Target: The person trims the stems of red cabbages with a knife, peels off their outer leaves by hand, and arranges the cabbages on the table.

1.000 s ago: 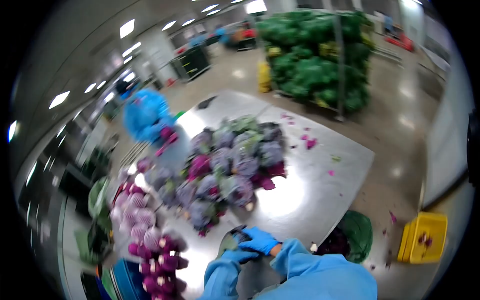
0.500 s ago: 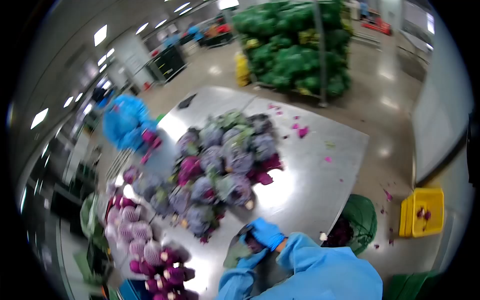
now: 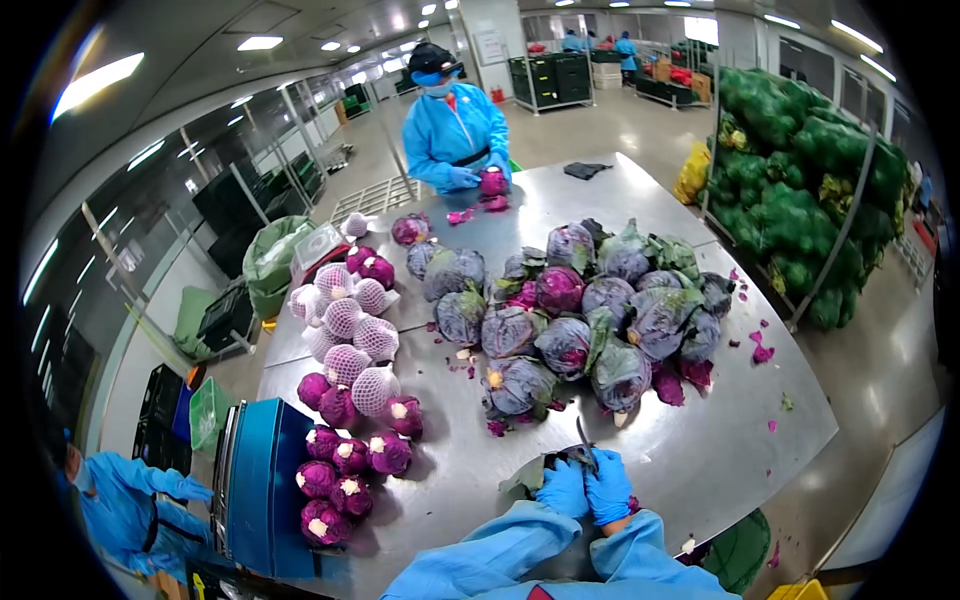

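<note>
At the near edge of the steel table (image 3: 455, 510), my left hand (image 3: 563, 489) in a blue glove is closed on a leafy red cabbage (image 3: 525, 477), mostly hidden by the hands. Beside it, my right hand (image 3: 607, 487), also gloved, is wrapped round a knife whose dark curved blade (image 3: 584, 437) points away from me. Just beyond my hands lies a pile of untrimmed cabbages (image 3: 620, 375) with grey-green outer leaves. Trimmed purple cabbages (image 3: 350, 455) are grouped on the left, with several in white foam nets (image 3: 345, 364) behind them.
Across the table a co-worker (image 3: 455, 125) holds a purple cabbage. Another person (image 3: 135, 500) stands at the lower left beside a blue box (image 3: 268, 485). Green net sacks of cabbages (image 3: 800, 190) stand on a rack at the right. A green bag (image 3: 740, 550) hangs below the table's right edge.
The view has turned left and levelled, bringing the co-worker and trimmed cabbages into fuller view. My hands are now close together, with the blade upright between them.
</note>
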The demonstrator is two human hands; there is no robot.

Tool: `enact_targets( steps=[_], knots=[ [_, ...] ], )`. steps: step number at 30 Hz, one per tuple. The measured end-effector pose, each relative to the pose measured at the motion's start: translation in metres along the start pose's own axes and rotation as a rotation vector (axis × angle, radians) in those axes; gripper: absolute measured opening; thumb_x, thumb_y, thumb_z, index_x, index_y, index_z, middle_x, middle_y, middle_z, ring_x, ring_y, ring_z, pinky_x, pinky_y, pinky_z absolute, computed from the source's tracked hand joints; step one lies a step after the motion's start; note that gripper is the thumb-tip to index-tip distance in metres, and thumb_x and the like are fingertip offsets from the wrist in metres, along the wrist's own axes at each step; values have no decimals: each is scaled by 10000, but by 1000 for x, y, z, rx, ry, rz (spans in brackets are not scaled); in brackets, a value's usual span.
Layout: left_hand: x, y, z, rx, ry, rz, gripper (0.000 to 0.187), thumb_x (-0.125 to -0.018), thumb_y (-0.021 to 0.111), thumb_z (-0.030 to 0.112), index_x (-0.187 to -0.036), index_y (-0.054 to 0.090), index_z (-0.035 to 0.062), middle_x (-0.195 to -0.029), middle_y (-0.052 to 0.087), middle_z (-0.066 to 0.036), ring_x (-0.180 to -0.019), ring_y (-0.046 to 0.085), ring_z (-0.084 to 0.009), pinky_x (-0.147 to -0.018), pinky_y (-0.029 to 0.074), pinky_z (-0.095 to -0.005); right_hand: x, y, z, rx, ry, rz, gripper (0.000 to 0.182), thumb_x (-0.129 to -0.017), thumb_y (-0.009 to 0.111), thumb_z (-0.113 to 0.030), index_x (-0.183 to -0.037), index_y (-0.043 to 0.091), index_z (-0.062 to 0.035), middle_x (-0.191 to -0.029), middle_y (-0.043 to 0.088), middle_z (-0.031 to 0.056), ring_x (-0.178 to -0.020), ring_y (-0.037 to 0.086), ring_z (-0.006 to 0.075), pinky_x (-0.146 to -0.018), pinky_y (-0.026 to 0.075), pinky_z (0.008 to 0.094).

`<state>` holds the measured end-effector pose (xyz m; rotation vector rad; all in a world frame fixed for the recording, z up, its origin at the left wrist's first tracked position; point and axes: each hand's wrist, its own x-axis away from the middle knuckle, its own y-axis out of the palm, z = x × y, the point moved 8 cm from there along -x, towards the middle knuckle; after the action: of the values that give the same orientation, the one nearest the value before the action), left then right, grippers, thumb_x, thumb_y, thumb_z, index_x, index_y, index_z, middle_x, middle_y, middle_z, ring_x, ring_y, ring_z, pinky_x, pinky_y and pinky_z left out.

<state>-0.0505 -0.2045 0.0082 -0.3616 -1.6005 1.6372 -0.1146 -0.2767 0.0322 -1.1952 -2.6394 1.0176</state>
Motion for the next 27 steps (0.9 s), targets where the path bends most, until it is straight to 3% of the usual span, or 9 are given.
enact_targets(
  steps=[1, 9, 12, 14, 16, 20, 21, 24, 27],
  knots=[
    [2, -17, 2, -41, 96, 158, 591, -745, 669, 370, -1224, 476, 83, -1159, 487, -214, -1005, 527, -409, -804, 487, -513, -2, -4, -5, 31, -41, 49, 281, -807, 603, -167, -1081, 613, -105, -986, 568, 162, -935, 563, 349, -786, 473, 437],
    [7, -20, -33, 261, 274, 37, 880, -602, 767, 554, -1281, 481, 72, -1228, 519, -150, -1085, 548, -354, -907, 477, -448, -11, 17, 17, 131, -60, 193, 165, -804, 617, -167, -940, 589, -78, -900, 548, 164, -841, 545, 359, -717, 444, 441],
    [31, -30, -49, 375, 438, 186, 803, -630, 790, 471, -1269, 503, 78, -1307, 499, -148, -1173, 502, -379, -973, 441, -422, -9, 42, 61, 18, 120, 197, 171, -784, 613, -128, -947, 591, -78, -885, 553, 164, -824, 543, 362, -711, 447, 441],
    [56, -38, -51, 442, 652, 234, 818, -603, 821, 427, -1283, 511, 92, -1320, 495, -155, -1200, 468, -393, -1021, 392, -452, -9, 55, 65, 153, 6, 124, 180, -812, 623, -195, -956, 587, -92, -923, 570, 159, -852, 570, 362, -715, 466, 435],
    [69, -35, -64, 541, 622, 382, 819, -591, 837, 404, -1278, 517, 95, -1324, 495, -157, -1225, 442, -396, -1035, 374, -467, -7, 66, 44, -99, -25, -24, 239, -786, 689, -159, -989, 600, -69, -927, 596, 160, -822, 604, 318, -727, 478, 373],
    [60, -27, -75, 545, 438, 312, 820, -582, 846, 395, -1280, 517, 116, -1299, 432, -202, -1190, 445, -397, -1033, 382, -454, -9, 90, 67, -320, 241, -273, 378, -749, 763, -198, -1077, 617, -81, -1018, 601, 142, -901, 620, 266, -804, 493, 337],
    [56, -27, -72, 545, 353, 280, 826, -573, 848, 408, -1267, 515, 111, -1235, 432, -216, -1141, 456, -408, -1001, 402, -457, -18, 61, 32, -130, 94, -335, 465, -733, 770, -162, -1161, 609, -76, -1072, 586, 147, -991, 597, 235, -849, 481, 343],
    [44, -19, -67, 579, 168, 318, 826, -590, 830, 456, -1251, 500, 84, -1156, 427, -241, -1074, 474, -423, -938, 431, -467, -4, 25, 72, -180, 151, -63, 462, -804, 676, -128, -1246, 559, -62, -1055, 567, 103, -881, 556, 190, -792, 467, 307],
    [33, -31, -59, 496, -24, 324, 859, -647, 767, 552, -1252, 466, 21, -1117, 467, -265, -1039, 497, -428, -911, 439, -474, 17, -34, 25, -350, 245, 100, 314, -896, 556, -67, -1209, 573, -58, -1020, 589, 64, -808, 526, 127, -737, 458, 274]
  ],
)
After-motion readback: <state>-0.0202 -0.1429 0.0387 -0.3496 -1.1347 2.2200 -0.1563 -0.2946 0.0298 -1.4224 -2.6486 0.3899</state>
